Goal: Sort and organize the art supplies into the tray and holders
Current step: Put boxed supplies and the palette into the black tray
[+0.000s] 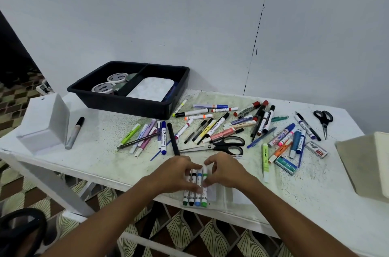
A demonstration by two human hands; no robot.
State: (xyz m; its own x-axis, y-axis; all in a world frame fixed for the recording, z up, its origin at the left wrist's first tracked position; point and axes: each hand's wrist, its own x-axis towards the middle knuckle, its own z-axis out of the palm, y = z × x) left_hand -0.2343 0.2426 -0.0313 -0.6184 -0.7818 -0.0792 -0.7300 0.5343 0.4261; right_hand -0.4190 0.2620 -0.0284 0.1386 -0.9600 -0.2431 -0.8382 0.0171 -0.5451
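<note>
Left hand (175, 172) and right hand (224, 170) pinching four markers (195, 188) side by side at table (105, 164) edge, probably squaring them for one holder (45, 122).

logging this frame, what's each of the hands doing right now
Left hand: fingers curled on the row of four markers, holding it.
Right hand: fingers curled on the same markers from the other side.

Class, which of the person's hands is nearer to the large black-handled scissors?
Right. The right hand lies just below the large scissors handles; the left hand sits further left, below the blades.
</note>
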